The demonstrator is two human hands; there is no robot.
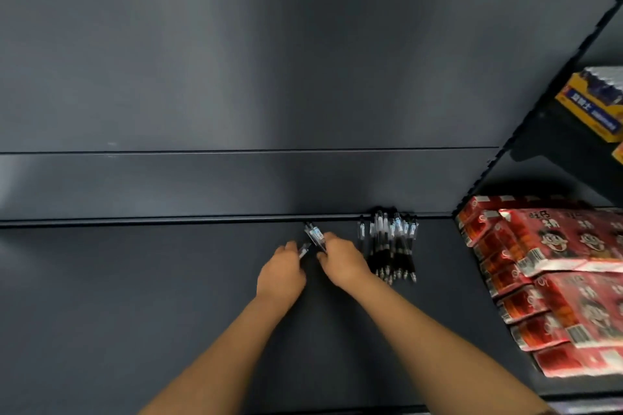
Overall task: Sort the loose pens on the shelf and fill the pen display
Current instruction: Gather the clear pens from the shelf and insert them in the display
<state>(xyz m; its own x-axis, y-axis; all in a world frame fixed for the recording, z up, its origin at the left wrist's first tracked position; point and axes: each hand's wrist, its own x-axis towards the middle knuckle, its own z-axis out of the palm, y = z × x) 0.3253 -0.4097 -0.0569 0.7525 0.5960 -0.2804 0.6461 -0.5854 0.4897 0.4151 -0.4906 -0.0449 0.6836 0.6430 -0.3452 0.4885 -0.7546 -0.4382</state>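
A row of several black-and-clear pens (391,246) lies side by side on the dark shelf (135,296), tips toward me, caps against the back wall. Just left of that row, my right hand (340,261) is closed around a small bunch of pens (315,234) that sticks up and away from me. My left hand (281,274) sits close beside it, fingers pinched on one pen (304,250) whose end shows between the two hands. No pen display is in view.
Stacked red snack packs (553,276) fill the shelf's right end, close to the pen row. A yellow and blue box (590,108) sits on a higher side shelf at right. The dark back panel (236,61) rises behind.
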